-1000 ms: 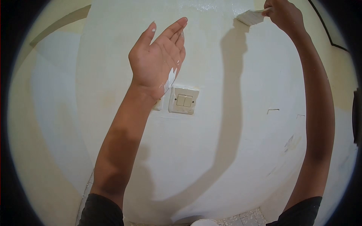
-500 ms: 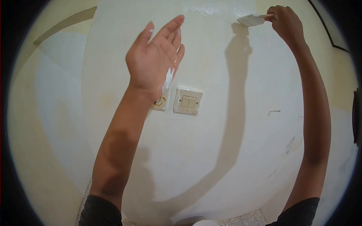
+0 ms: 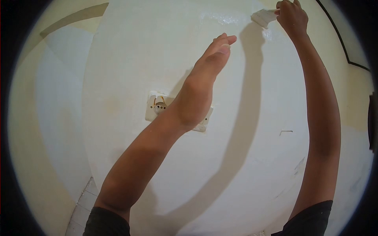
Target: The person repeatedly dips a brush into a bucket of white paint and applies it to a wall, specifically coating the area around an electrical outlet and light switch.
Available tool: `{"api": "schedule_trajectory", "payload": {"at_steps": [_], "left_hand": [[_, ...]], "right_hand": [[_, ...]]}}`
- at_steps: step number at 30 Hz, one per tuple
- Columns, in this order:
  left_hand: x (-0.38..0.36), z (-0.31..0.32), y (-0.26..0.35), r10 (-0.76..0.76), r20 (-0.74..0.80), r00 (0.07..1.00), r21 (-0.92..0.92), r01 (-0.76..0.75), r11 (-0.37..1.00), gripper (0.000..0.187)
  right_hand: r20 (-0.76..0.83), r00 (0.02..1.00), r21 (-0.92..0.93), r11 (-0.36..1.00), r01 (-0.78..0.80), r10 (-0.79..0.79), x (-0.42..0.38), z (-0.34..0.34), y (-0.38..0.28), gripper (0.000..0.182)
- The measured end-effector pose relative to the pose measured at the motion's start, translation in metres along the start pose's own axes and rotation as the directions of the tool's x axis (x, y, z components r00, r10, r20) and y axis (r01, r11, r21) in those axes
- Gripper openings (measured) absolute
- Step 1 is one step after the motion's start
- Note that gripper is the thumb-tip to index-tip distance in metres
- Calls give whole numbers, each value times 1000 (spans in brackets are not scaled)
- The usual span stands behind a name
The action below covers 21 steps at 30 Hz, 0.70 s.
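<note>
At the upper right, my right hand (image 3: 292,17) is closed around the handle of a flat paintbrush (image 3: 263,18). The brush's pale, paint-coated bristles point left and down against the wall (image 3: 118,141), where wet paint shines nearby. My left hand (image 3: 204,78) is raised in the middle, fingers stretched out towards the upper right, holding nothing. Its palm is turned away from view. Behind its wrist, a socket (image 3: 151,112) with brownish stains shows in part. The light switch (image 3: 202,127) beside it is mostly covered by the hand.
A small bent metal hook (image 3: 286,131) sticks out of the wall at right. A dark-edged frame (image 3: 348,51) runs along the upper right. Floor tiles (image 3: 82,204) show at lower left. The shadow of my right arm falls across the wall.
My left hand has swung right and turned, hiding its paint-smeared palm and covering most of the switch. More of the socket shows. The brush has tilted and shifted slightly right.
</note>
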State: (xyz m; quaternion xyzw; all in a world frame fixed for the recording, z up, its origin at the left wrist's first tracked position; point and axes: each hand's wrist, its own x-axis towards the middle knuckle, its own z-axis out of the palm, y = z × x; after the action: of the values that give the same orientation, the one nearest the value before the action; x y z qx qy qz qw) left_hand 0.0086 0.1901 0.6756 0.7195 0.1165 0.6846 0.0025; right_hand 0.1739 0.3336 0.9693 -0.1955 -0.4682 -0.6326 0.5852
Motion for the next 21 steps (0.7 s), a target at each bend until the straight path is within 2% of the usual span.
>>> {"api": "schedule_trajectory", "payload": {"at_steps": [4,7,11,13,16,19,21], "left_hand": [[2,-6,4,80,3,997,49,-80,996,67],[2,-17,3,110,16,994,112,-111,987,67],[1,-15,8,75,-24,997,91,-73,993,66],[1,-14,9,68,-18,997,118,-66,991,66],[-1,-8,14,37,-22,999,138,-33,990,66],[-5,-5,17,35,-17,999,154,-32,988,66],[-8,-4,16,37,-25,999,150,-33,988,67]], "right_hand": [[-180,983,-69,997,19,-31,11,5,-14,15],[-176,984,-108,992,-63,43,23,21,-17,16],[-203,972,-62,989,-137,122,19,21,-12,17],[-224,967,-34,990,-134,123,15,23,-5,16],[-232,973,-57,998,3,-17,4,27,-4,16],[88,996,42,999,-2,-2,-4,15,-8,17],[133,984,172,981,93,-116,-19,11,-4,19]]}}
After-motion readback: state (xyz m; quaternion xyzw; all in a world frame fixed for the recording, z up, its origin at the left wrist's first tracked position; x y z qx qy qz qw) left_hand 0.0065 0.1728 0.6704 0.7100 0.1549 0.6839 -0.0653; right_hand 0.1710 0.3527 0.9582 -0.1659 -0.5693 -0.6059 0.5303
